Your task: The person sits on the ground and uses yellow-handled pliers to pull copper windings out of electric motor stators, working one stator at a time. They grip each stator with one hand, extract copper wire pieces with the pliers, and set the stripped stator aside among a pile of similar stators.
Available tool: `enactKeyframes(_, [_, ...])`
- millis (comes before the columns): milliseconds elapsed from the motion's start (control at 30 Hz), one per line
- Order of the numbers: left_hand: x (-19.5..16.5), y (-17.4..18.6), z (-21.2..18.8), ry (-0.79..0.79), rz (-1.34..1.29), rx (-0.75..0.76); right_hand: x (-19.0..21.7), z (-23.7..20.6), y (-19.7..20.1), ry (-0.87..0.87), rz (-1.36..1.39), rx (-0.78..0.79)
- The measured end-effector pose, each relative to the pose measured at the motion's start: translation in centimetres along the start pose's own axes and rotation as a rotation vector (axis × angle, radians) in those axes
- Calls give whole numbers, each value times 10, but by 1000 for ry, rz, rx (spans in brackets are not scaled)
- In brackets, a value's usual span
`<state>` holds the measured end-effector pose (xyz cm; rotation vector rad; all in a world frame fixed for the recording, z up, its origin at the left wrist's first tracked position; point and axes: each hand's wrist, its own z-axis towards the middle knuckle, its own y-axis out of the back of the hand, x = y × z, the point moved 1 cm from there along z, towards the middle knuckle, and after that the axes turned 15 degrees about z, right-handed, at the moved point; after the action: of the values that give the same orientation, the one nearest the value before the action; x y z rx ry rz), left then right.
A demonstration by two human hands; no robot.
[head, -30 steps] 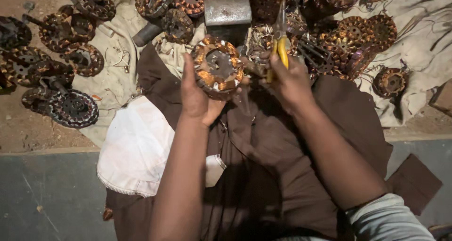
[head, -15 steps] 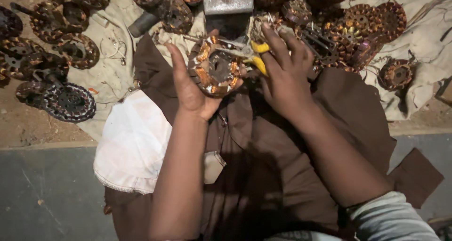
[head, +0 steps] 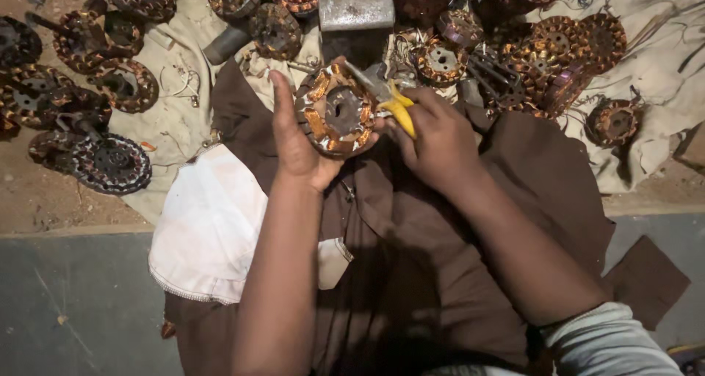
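My left hand cups a round motor stator wound with copper coils, holding it upright above my lap. My right hand grips yellow-handled pliers, whose metal jaws touch the upper right rim of the stator. Brown cloth covers my lap under both hands.
Many similar copper-wound stators lie heaped on a beige cloth ahead and to the left. A grey metal block stands just beyond the held stator. A white cloth lies at my left knee. Dirt floor lies to the left.
The pliers swung down from upright beside the stator onto its rim. Both hands and the stator have come slightly lower and closer to me.
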<state>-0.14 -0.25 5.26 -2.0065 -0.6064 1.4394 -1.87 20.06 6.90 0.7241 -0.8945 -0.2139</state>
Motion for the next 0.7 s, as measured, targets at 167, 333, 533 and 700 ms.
enactKeyframes(167, [6,3,3,30,-44,33,-6,-1,-5,-228,353,28])
enactKeyframes(333, [6,4,3,-18,-108,68,-8,0,6,16,339,-33])
enactKeyframes(533, [2,4,5,-197,-163,7,-11,-10,22,-661,1435,371])
enactKeyframes(700, [2,2,4,-215,-144,97,-16,-10,18,-725,1458,503])
